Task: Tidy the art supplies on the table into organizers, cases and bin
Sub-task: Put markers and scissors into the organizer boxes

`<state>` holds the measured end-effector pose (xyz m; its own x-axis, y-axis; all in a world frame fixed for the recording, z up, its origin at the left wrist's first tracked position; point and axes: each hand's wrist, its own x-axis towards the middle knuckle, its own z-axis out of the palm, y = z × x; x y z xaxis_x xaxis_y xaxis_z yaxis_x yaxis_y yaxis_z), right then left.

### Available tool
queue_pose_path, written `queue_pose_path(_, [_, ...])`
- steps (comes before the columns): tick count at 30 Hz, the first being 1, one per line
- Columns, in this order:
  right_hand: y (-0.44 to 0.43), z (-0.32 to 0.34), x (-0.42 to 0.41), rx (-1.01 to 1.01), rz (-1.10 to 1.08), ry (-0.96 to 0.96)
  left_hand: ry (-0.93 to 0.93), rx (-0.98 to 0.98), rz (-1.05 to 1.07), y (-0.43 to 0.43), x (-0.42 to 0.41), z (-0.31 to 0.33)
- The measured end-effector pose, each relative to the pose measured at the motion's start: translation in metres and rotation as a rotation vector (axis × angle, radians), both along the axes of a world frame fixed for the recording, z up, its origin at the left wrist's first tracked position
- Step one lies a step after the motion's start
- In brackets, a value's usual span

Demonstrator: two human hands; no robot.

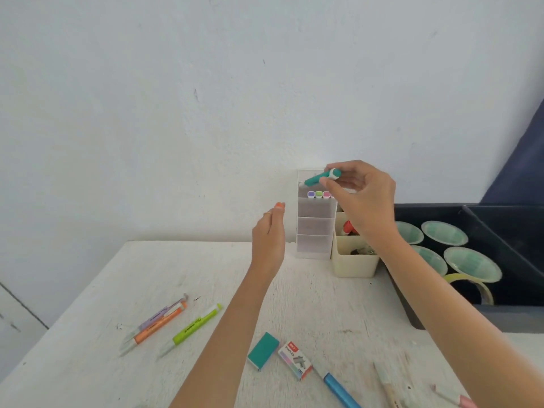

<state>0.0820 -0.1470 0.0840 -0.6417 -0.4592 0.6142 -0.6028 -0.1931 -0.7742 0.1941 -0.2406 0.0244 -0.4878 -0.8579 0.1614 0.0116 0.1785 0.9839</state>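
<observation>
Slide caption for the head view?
Right hand pinches a teal marker at the top of the clear tiered organizer; left hand hovers open beside it.

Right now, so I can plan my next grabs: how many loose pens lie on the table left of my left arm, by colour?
Purple pen: 1
Orange pen: 1
Green pen: 1
Total: 3

A pale wall (pixel 206 83) with small dark marks (it looks slightly bluish in the soft, even light) stands behind a white, rough-topped table (pixel 191 275); dark blue cloth (pixel 524 160) hangs at the right.
</observation>
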Motion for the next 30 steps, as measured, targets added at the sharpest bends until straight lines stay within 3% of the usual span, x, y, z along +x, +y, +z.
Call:
queue_pose_path(12, [-0.058, -0.028, -0.035, 0.408, 0.017, 0.396, 0.040, 0.228, -0.205, -0.030, -0.050, 0.005])
queue_pose_path(20, [-0.088, -0.032, -0.049, 0.700, -0.153, 0.646, 0.048, 0.239, -0.200, -0.034, -0.047, 0.005])
queue_pose_path(26, [-0.094, -0.041, -0.053, 0.672, -0.170, 0.644, 0.044, 0.222, -0.198, -0.033, -0.047, 0.005])
queue_pose_path(30, [-0.094, -0.044, -0.048, 0.771, -0.295, 0.792, 0.045, 0.208, -0.192, -0.028, -0.047, 0.006])
